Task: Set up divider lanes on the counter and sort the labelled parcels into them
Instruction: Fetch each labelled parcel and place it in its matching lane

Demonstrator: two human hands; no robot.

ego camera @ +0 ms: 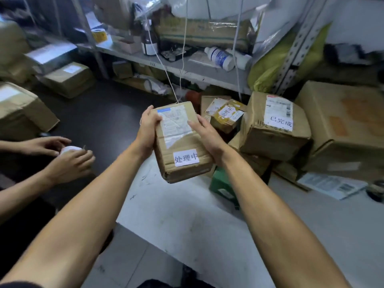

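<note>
Head view: my left hand (148, 129) and right hand (207, 136) clasp a 处理中 parcel (180, 146) by its sides, held above the white counter (187, 225). No divider lanes visible yet; labelled boxes (272, 125) sit heaped at right, so I judge sorting barely begun.

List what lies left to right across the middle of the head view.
Another person's hands on a white roll → left hand → held parcel labelled 处理中 → right hand → box labelled 已完成 → large plain box.
</note>
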